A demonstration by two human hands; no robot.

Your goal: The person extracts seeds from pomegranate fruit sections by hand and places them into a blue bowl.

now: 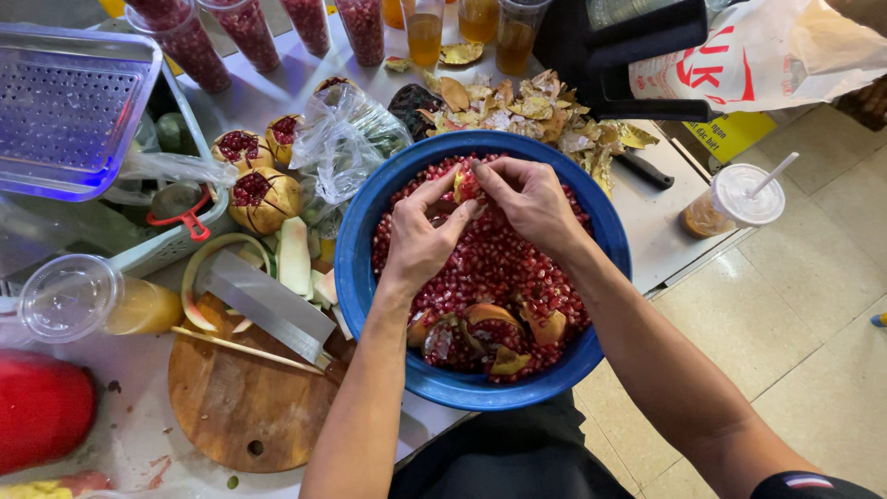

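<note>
Pomegranate piece [465, 185], a small wedge of yellow rind studded with red seeds, sits pinched between both hands over the far side of the bowl [356, 249]. The left hand [423, 236] closes thumb and forefinger on its near edge; the right hand [527, 201] curls its fingers over the top, thumb pressing in, so both are clamped on the same fragment.

Below them the wide blue plastic bowl holds a deep, glossy layer of loose seeds [499, 263], wet and ruby-coloured. At its near rim lie several broken chunks [480, 333] with leathery tan skin and seeds in them, so a good share of the picking looks done while these pieces remain.

Left of the bowl, on the counter [268, 92], three opened pomegranates [263, 196] with their crowns cut away wait untouched, beside a crumpled clear bag [346, 139]. Nearer lies a broad steel cleaver [268, 305] across a round wooden board [245, 397], with pale curved rind strips [294, 254] alongside. Behind the bowl spreads a heap of dry, papery peel [536, 111]. Clear cups [249, 32] along the far edge are packed with seeds; others [425, 32] hold amber liquid, probably juice. A lidded cup with a straw [735, 199] stands at the right edge.
</note>
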